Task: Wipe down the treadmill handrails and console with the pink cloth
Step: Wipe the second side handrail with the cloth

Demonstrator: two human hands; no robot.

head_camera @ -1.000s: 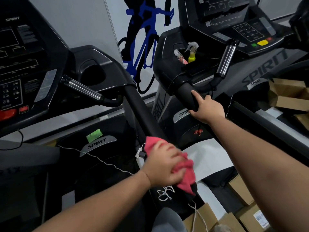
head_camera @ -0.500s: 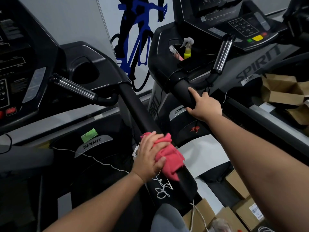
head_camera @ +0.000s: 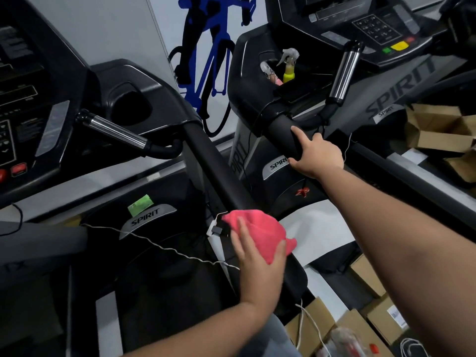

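The pink cloth (head_camera: 260, 234) is wrapped over the lower end of the black handrail (head_camera: 219, 171) of the left treadmill. My left hand (head_camera: 257, 264) holds the cloth against the rail, fingers on one side and thumb on the other. My right hand (head_camera: 316, 157) grips the black handrail (head_camera: 283, 132) of the right treadmill, index finger stretched along it. The left console (head_camera: 23, 99) fills the left edge. The right console (head_camera: 371, 29) sits at the top right.
A yellow spray bottle (head_camera: 289, 65) stands in the right treadmill's cup holder. Chrome pulse grips (head_camera: 113, 131) (head_camera: 346, 72) stick out under each console. A white cord (head_camera: 159, 246) hangs across the left deck. Cardboard boxes (head_camera: 438, 130) lie at right and at the bottom right.
My left hand slid the pink cloth up the left handrail from its low end and shifted its grip. My right hand stayed on the other rail. The view moved closer.
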